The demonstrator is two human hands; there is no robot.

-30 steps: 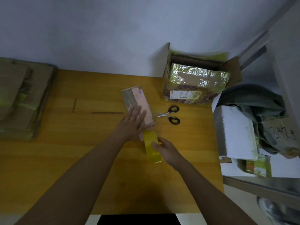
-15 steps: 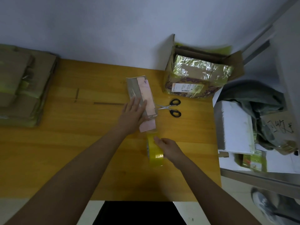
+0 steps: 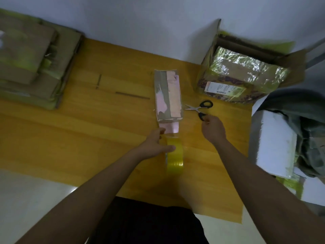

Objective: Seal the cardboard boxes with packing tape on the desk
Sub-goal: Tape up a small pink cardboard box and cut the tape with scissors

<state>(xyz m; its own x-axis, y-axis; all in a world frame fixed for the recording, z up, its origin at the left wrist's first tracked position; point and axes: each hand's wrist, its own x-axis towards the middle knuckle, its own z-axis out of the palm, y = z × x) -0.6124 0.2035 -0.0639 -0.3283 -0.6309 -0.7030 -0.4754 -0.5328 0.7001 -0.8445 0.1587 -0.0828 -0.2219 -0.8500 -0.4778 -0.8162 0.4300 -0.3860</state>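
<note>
A narrow cardboard box (image 3: 168, 95) with pink patches lies lengthwise in the middle of the wooden desk (image 3: 91, 124). A strip of clear tape runs off its near end to a yellow tape roll (image 3: 175, 159) standing on edge just below it. My left hand (image 3: 156, 143) grips the roll, thumb across its top. My right hand (image 3: 212, 129) is to the right of the box, its curled fingertips touching the lower black handle of the scissors (image 3: 200, 109).
Flattened cardboard boxes (image 3: 33, 64) are stacked at the desk's left end. A large open carton (image 3: 246, 71) holding a taped parcel stands at the back right. White foam (image 3: 276, 145) and grey cloth (image 3: 306, 120) lie just past the desk's right edge.
My left hand left the box and took the tape roll. My right hand let go of the roll and moved up right to the scissors.
</note>
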